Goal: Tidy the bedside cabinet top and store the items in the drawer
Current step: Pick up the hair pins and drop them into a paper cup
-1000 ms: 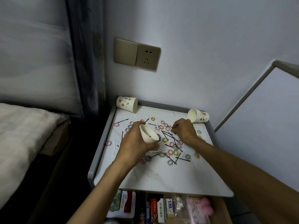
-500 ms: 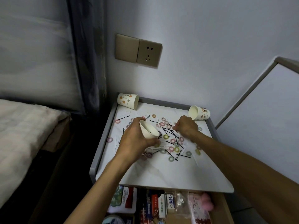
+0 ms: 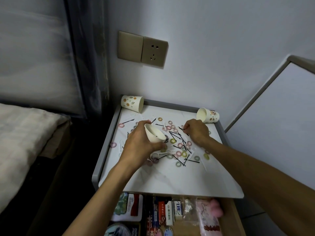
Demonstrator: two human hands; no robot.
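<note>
On the white cabinet top [image 3: 170, 178] lie several black hairpins [image 3: 177, 136] and small pastel hair ties [image 3: 179, 153], scattered across its middle. My left hand [image 3: 139, 143] grips a white paper cup [image 3: 154, 134], tilted with its mouth toward the right, just above the pile. My right hand [image 3: 196, 132] rests on the far side of the pile, its fingertips pinching a black hairpin [image 3: 183, 129]. Below the top's front edge the drawer [image 3: 226, 217] stands open.
Two patterned paper cups lie on their sides at the back: one at the left corner [image 3: 132, 103], one at the right corner [image 3: 208, 115]. The drawer holds several small boxes and packets [image 3: 170, 213]. A bed [image 3: 25, 133] is on the left, a wall socket [image 3: 154, 51] above.
My right hand has shifted slightly back and closed its fingertips on a hairpin. My left hand keeps the cup at the same spot. The camera tilted a little.
</note>
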